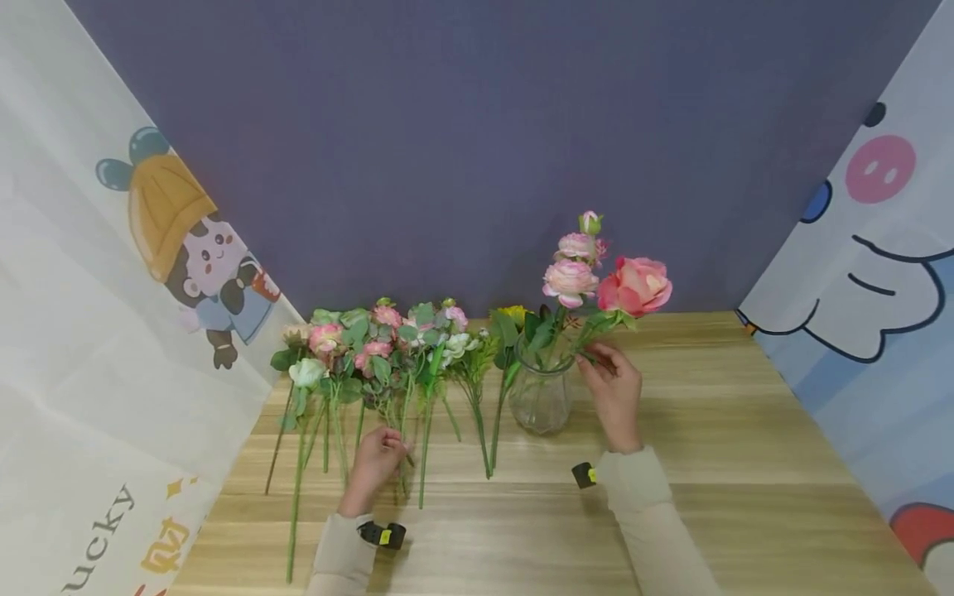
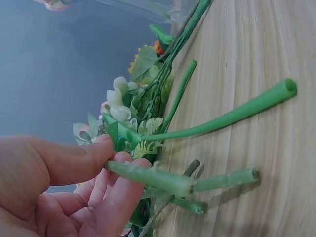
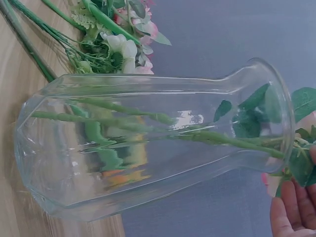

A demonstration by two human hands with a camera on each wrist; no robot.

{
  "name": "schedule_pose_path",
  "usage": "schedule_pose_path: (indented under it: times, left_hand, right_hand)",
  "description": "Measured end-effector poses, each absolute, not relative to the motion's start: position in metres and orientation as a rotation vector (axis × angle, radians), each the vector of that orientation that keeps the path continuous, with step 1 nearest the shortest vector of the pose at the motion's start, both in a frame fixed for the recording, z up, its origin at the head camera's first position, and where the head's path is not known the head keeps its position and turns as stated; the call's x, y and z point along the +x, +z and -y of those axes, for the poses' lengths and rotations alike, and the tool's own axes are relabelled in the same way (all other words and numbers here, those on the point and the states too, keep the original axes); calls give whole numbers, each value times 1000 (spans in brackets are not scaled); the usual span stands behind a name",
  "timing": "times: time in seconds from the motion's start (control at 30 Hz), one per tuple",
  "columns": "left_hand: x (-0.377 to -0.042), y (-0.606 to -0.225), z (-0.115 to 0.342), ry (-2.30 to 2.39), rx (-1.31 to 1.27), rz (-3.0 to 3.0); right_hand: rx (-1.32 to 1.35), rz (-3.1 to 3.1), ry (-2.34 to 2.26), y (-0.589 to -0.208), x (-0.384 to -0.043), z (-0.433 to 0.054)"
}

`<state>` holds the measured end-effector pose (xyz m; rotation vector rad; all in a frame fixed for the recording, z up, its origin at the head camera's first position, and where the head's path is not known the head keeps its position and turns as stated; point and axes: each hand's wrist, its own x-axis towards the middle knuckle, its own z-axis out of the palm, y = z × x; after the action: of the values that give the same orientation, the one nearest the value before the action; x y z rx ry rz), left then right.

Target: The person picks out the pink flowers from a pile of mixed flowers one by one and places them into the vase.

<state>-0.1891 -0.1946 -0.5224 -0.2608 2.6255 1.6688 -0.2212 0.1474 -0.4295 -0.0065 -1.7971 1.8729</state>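
Observation:
A clear glass vase (image 1: 540,406) stands upright on the wooden table, holding a light-pink flower spray (image 1: 570,280) and a coral-pink rose (image 1: 635,286). At its rim, my right hand (image 1: 614,393) pinches the rose's stem among the leaves; in the right wrist view leaves partly cover these fingertips. Through the glass (image 3: 173,192), green stems (image 3: 212,137) slant down inside. My left hand (image 1: 378,459) is over the row of flowers to the left. Between its thumb and fingers it pinches a green flower stem (image 2: 148,177), whose bloom cannot be made out.
Several artificial flowers lie side by side left of the vase, including a white rose (image 1: 306,372), pink blooms (image 1: 325,339) and a yellow flower (image 1: 514,314). Their stems point toward the front of the table (image 1: 522,538). A dark panel (image 1: 477,149) rises behind; printed curtains flank both sides.

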Motion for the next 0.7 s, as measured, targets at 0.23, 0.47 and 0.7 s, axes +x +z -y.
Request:
schedule_pose_path:
  times: [0.23, 0.47, 0.7]
  left_hand:
    - [-188, -521, 192, 1705, -268, -2573]
    - [-189, -520, 191, 1707, -249, -2586]
    - [-189, -520, 189, 1654, -237, -2637]
  right_hand:
    - [-11, 1835, 1878, -432, -216, -147]
    - [48, 1774, 1878, -436, -215, -146]
    - [58, 1779, 1878, -440, -211, -146]
